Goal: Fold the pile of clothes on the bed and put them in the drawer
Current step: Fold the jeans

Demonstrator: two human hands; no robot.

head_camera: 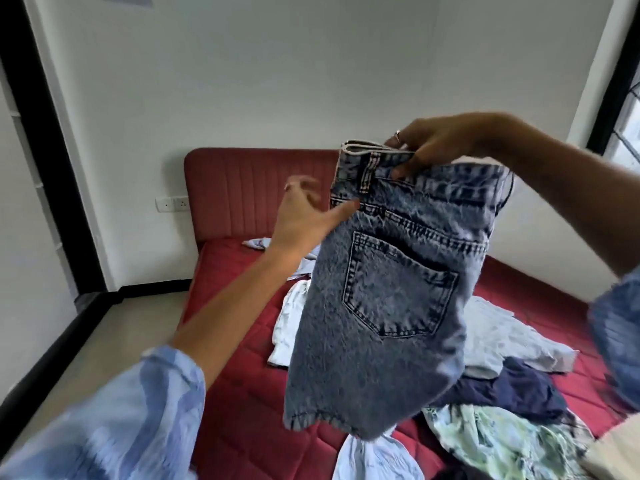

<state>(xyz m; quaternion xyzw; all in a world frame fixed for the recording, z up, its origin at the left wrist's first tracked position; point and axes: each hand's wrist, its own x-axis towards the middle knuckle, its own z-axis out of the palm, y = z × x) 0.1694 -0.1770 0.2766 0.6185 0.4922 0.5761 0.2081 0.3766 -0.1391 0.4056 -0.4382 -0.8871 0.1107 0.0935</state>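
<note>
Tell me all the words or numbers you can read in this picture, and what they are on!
There are no words or numbers to read here.
Denim shorts: only stitching and a back pocket show, no label.
Wall socket plate: too small and blurred to show any marks.
Green patterned garment: a print, but no letters.

1 head-worn wide-angle view, looking forward and slightly down from the foot side of the bed (pixel 239 393), facing the headboard (pixel 256 192) and white wall (pixel 277 71), close behind the raised hands
</note>
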